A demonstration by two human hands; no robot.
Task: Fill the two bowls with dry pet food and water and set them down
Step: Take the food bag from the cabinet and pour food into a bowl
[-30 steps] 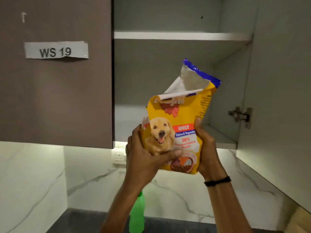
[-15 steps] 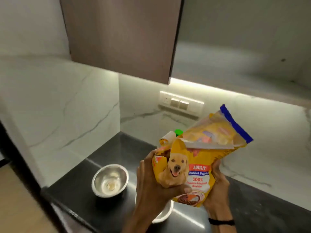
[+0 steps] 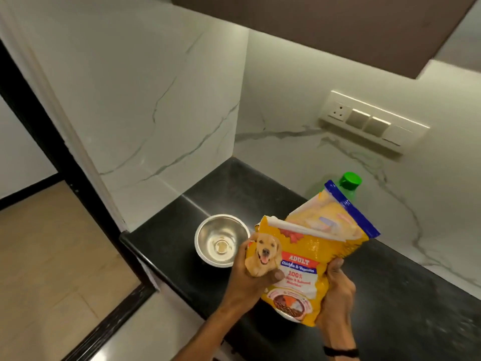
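I hold a yellow pet food bag (image 3: 309, 259) with a dog picture and a blue strip along its open top. My left hand (image 3: 247, 277) grips its left side and my right hand (image 3: 337, 290) its lower right side. The bag hangs above the black counter (image 3: 390, 295). An empty steel bowl (image 3: 221, 241) stands on the counter just left of the bag. A second bowl (image 3: 286, 315) shows only as a pale rim under the bag's bottom. A green-capped bottle (image 3: 350, 182) stands behind the bag, mostly hidden.
Marble walls meet in a corner behind the counter. A switch panel (image 3: 372, 122) sits on the back wall. A brown wall cabinet (image 3: 338, 27) hangs overhead. The counter's front edge drops to a tan floor (image 3: 52, 256) on the left, beside a dark door frame.
My view has dropped from the open cabinet down to the counter. The bag, held in both hands, has come down from the cabinet shelf to above the bowls.
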